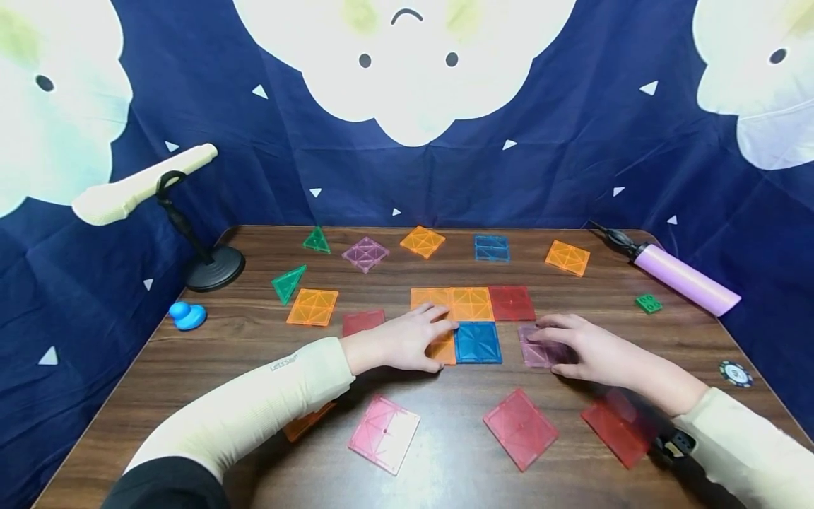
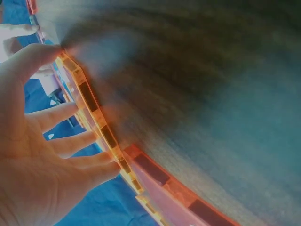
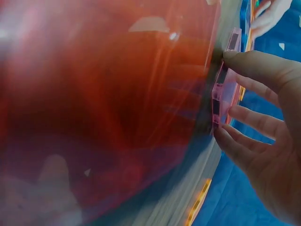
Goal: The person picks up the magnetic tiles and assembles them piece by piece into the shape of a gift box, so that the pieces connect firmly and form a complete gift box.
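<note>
A flat block of square magnetic tiles lies mid-table: two orange tiles and a red tile in the far row, an orange tile and a blue tile in the near row. My left hand rests over the near orange tile with fingers spread, thumb at its near edge. To the right of the blue tile, a gap away, lies a purple square tile. My right hand grips that tile, thumb and fingertips at its edges; the hand covers its right part.
Loose tiles surround the block, including a red tile by the left wrist and pink-red tiles in front. A red tile lies under the right forearm. Left stands a black stand; right lie a purple pump and green brick.
</note>
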### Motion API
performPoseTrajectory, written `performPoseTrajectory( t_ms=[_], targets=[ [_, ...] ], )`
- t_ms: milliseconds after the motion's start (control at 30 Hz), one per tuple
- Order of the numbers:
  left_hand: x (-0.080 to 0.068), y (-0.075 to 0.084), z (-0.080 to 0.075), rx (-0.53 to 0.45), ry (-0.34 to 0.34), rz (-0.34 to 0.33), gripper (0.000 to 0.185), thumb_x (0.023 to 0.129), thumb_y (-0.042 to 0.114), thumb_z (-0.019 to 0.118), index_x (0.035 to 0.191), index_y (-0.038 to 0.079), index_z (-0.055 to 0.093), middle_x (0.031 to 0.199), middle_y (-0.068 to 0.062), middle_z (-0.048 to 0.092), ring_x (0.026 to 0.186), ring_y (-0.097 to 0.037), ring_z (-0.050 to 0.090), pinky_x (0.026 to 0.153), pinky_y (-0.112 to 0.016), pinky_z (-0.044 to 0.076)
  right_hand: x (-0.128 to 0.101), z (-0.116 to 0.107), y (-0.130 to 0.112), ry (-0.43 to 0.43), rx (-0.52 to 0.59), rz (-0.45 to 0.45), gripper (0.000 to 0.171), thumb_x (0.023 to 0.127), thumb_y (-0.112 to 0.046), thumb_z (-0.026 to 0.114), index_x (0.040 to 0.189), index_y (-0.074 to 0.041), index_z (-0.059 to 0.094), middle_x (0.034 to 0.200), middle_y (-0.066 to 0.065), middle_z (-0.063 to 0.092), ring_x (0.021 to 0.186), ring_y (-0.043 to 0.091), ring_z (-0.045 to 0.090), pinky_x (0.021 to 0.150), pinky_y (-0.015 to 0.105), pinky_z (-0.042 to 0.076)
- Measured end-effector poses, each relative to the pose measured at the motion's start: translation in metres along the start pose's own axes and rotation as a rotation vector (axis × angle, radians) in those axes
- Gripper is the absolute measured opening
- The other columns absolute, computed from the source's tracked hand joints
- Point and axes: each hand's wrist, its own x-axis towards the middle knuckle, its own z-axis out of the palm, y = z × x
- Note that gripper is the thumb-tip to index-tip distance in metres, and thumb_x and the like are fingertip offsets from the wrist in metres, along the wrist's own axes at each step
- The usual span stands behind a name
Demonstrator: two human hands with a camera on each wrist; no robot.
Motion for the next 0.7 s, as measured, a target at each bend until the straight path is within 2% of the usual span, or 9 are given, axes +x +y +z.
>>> performPoseTrajectory(
  t_ms=[300,500,600,700],
  targets=[
    [-0.001,0.001,-0.001,-0.006,-0.003,0.000,0.076,0.092,0.040,0.072,0.156,0.013,0.042,0.164,-0.018,0.027,0.149,-0.045,0.023,0.117,-0.052,0.029,0.020,0.004,-0.008,-0.013,-0.019,-0.027,0.052,0.083,-0.012,0.084,0.132,-0.013,0.068,0.136,0.019,0.056,0.122,0.038,0.054,0.097,0.057,0.050],
    [0.000,-0.003,0.000,-0.027,-0.003,0.010,0.075,0.093,0.041,0.072,0.156,0.013,0.042,0.164,-0.018,0.028,0.149,-0.044,0.022,0.118,-0.052,0.028,0.030,0.007,-0.009,-0.012,0.025,-0.033,0.055,0.082,-0.013,0.085,0.133,-0.011,0.066,0.143,0.023,0.051,0.131,0.044,0.046,0.101,0.062,0.044],
    [-0.003,-0.010,-0.003,-0.058,0.024,0.032,0.073,0.095,0.043,0.070,0.154,0.010,0.044,0.161,-0.019,0.032,0.148,-0.041,0.027,0.118,-0.050,0.028,0.036,0.007,-0.008,-0.032,0.080,-0.009,0.062,0.082,-0.015,0.085,0.139,-0.010,0.062,0.151,0.026,0.044,0.137,0.050,0.038,0.105,0.067,0.037],
    [-0.014,-0.021,-0.010,-0.082,0.089,0.028,0.069,0.097,0.042,0.068,0.150,0.004,0.048,0.156,-0.022,0.040,0.144,-0.038,0.035,0.117,-0.048,0.030,0.042,0.007,-0.007,-0.058,0.128,0.008,0.069,0.083,-0.019,0.085,0.145,-0.009,0.057,0.155,0.029,0.037,0.141,0.055,0.029,0.106,0.071,0.032]
  ],
)
